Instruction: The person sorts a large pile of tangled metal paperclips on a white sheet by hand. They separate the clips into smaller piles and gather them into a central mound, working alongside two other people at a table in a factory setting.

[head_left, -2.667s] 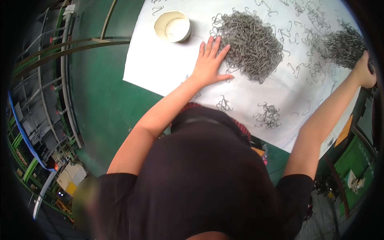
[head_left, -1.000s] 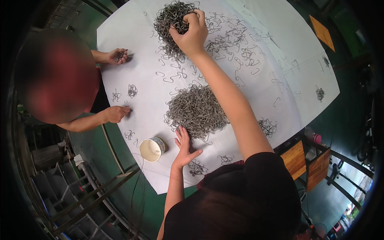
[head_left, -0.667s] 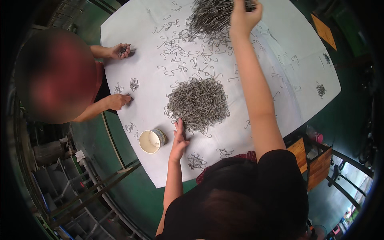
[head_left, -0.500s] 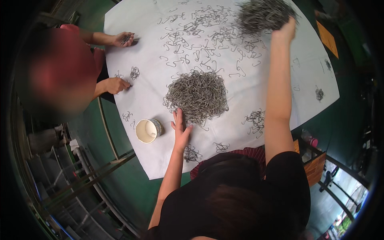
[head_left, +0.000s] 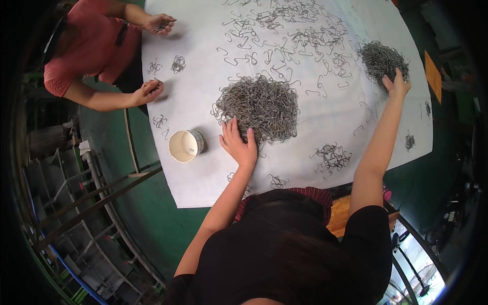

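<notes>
Large pile of grey wire hooks [head_left: 259,105]: tangled heap near the middle of the white-covered surface [head_left: 203,188]. Left hand [head_left: 239,145] lies flat at its near edge, fingers [head_left: 227,133] spread wide and pressed against the outermost hooks, holding nothing.

Smaller pile of hooks [head_left: 382,60]: darker, dense heap at the far right of the surface. Right hand [head_left: 397,85] reaches to its near side, arm outstretched; fingertips touch the pile's edge, fingers loosely open, no hook seen gripped.

Loose hooks [head_left: 284,38]: scattered singly and in small clusters between and beyond both piles; a small tangle [head_left: 330,155] lies between the two forearms.

Paper cup [head_left: 185,146]: white, on its side, just left of the left hand, apart from it.

Second person in a red top [head_left: 86,46]: at the far left edge, both hands on the surface, one holding a few hooks.
</notes>
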`<state>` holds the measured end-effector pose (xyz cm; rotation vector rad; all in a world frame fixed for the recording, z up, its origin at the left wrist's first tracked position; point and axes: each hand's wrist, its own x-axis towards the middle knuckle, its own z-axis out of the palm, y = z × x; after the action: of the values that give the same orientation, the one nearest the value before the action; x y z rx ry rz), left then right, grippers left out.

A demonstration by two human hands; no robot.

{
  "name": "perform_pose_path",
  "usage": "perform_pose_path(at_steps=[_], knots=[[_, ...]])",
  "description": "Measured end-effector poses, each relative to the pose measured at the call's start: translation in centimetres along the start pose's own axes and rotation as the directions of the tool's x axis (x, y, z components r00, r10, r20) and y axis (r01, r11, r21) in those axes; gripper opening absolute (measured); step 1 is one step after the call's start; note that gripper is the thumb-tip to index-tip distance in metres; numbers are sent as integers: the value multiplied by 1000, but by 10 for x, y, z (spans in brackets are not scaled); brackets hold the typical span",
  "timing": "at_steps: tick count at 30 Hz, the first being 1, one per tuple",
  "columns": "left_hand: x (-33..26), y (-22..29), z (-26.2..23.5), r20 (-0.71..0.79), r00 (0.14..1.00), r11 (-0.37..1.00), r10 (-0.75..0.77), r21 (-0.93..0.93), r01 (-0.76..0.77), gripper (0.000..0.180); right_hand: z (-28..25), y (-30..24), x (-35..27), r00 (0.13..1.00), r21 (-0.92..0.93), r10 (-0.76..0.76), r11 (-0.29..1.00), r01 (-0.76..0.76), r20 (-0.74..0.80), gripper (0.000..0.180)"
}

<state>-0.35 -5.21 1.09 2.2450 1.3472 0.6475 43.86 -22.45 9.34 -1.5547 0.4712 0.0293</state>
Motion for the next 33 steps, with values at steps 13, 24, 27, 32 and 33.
perform_pose_path(at_steps=[13,24,27,32,33], knots=[[3,4,7,-3,1000,997,28,77,-28,56,41,150,-153,591,-609,-368,78,789,718,56],[3,7,6,-5,999,995,54,86,-54,55,66,113,-129,451,-427,-637,204,881,625,43],[2,9,4,8,999,996,46,77,-47,55,62,132,-97,401,-503,-610,5,864,683,45],[2,7,4,8,1000,996,22,91,-23,57,47,110,-121,331,37,-168,928,370,928,29],[3,8,3,12,1000,995,25,98,-26,57,44,107,-126,355,60,-277,854,517,893,25]])
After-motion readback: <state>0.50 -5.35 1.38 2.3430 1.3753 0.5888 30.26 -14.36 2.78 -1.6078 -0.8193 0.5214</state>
